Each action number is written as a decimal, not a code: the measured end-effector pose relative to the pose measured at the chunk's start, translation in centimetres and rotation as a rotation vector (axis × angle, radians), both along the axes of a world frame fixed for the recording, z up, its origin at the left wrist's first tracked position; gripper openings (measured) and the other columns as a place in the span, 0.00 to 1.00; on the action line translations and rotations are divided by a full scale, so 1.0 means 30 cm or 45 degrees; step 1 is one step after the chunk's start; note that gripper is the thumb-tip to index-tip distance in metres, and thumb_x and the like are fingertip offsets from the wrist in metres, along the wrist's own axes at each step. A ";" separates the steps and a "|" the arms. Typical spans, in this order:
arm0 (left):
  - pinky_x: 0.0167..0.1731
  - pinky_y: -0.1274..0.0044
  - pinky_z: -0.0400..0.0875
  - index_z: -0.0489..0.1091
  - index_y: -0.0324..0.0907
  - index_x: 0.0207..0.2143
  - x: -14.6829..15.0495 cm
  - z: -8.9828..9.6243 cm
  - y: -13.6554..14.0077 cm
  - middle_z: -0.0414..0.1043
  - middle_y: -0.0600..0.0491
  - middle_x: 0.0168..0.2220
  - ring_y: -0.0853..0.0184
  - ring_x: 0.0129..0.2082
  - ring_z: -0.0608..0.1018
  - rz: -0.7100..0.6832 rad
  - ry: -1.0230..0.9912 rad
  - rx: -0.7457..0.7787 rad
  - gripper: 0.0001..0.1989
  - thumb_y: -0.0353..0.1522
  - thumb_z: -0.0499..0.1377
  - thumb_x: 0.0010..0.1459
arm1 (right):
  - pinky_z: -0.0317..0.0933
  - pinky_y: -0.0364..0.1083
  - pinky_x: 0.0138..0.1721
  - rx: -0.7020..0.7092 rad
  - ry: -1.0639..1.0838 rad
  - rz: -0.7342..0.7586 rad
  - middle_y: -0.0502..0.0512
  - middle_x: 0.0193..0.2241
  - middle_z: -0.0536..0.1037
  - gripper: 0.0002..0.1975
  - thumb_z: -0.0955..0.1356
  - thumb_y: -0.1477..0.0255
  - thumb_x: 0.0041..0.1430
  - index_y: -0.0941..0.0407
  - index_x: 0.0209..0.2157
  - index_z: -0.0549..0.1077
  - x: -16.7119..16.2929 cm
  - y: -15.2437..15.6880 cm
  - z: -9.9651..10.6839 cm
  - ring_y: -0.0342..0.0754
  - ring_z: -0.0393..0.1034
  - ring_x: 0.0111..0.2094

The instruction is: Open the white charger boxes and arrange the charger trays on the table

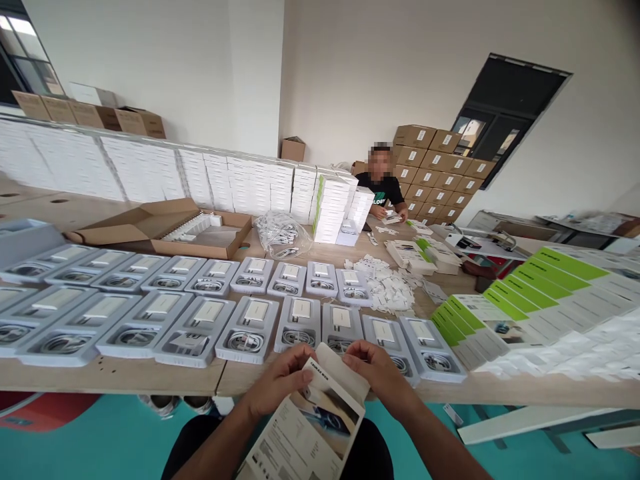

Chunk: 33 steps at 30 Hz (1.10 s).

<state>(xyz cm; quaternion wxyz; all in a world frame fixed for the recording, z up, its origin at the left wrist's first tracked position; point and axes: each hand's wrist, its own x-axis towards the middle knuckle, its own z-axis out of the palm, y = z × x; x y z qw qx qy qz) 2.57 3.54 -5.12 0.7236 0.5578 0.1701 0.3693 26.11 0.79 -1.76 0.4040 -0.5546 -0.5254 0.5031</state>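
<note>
A white printed carton (310, 437) with a device picture on its face is tilted over my lap, its top end towards the table. My left hand (283, 383) grips the carton's upper left edge, thumb on the printed face. At the opposite side, my right hand (377, 373) pinches the raised end flap (343, 370) between thumb and fingers. The carton's inside cannot be seen. Just beyond my hands lie two rows of pale blue-grey trays (225, 350), each with a white charger block (257, 311) and mostly a coiled white cable (245, 341).
Stacked green-and-white cartons (530, 293) stand at right. A pile of small white pieces (387, 283), a bag of cables (281, 235) and an open cardboard box (227, 248) lie behind the trays. Stacks of white boxes (245, 183) line the back. A co-worker (383, 190) sits across the table.
</note>
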 end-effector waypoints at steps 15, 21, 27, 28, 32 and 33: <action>0.26 0.80 0.63 0.58 0.47 0.50 0.008 -0.006 -0.017 0.70 0.54 0.34 0.71 0.27 0.71 -0.018 -0.027 -0.028 0.20 0.39 0.61 0.59 | 0.50 0.43 0.27 0.359 -0.439 0.138 0.47 0.23 0.63 0.18 0.70 0.59 0.56 0.55 0.20 0.65 -0.035 -0.048 0.006 0.42 0.57 0.25; 0.32 0.77 0.65 0.66 0.42 0.52 0.007 -0.011 -0.011 0.72 0.51 0.35 0.68 0.31 0.72 0.083 0.054 0.066 0.22 0.40 0.62 0.58 | 0.52 0.44 0.29 0.450 -0.564 0.189 0.48 0.24 0.64 0.17 0.67 0.61 0.60 0.55 0.21 0.67 -0.039 -0.069 0.034 0.44 0.60 0.26; 0.29 0.78 0.63 0.70 0.42 0.42 0.015 -0.009 -0.008 0.68 0.54 0.31 0.70 0.28 0.69 0.296 0.017 0.012 0.16 0.42 0.61 0.57 | 0.64 0.49 0.45 0.289 -0.210 0.272 0.56 0.43 0.73 0.18 0.61 0.56 0.65 0.50 0.41 0.77 -0.027 -0.117 0.013 0.52 0.68 0.44; 0.29 0.78 0.62 0.70 0.41 0.42 0.015 -0.010 -0.007 0.68 0.54 0.31 0.70 0.28 0.69 0.306 0.020 0.018 0.15 0.42 0.61 0.57 | 0.63 0.51 0.50 0.263 -0.143 0.254 0.56 0.48 0.73 0.19 0.61 0.56 0.65 0.49 0.46 0.76 -0.033 -0.131 -0.004 0.54 0.67 0.49; 0.29 0.78 0.62 0.69 0.41 0.42 0.015 -0.011 -0.007 0.68 0.54 0.31 0.70 0.28 0.68 0.281 0.055 0.074 0.14 0.40 0.61 0.59 | 0.56 0.54 0.61 0.264 0.005 0.177 0.51 0.59 0.68 0.21 0.61 0.57 0.66 0.43 0.58 0.68 -0.068 -0.189 -0.060 0.56 0.60 0.60; 0.28 0.78 0.61 0.69 0.41 0.42 0.014 -0.007 -0.011 0.67 0.54 0.31 0.70 0.28 0.68 0.265 0.072 0.096 0.13 0.40 0.60 0.59 | 0.57 0.54 0.60 0.267 0.018 0.175 0.51 0.59 0.68 0.21 0.61 0.57 0.66 0.42 0.58 0.68 -0.072 -0.198 -0.062 0.56 0.61 0.59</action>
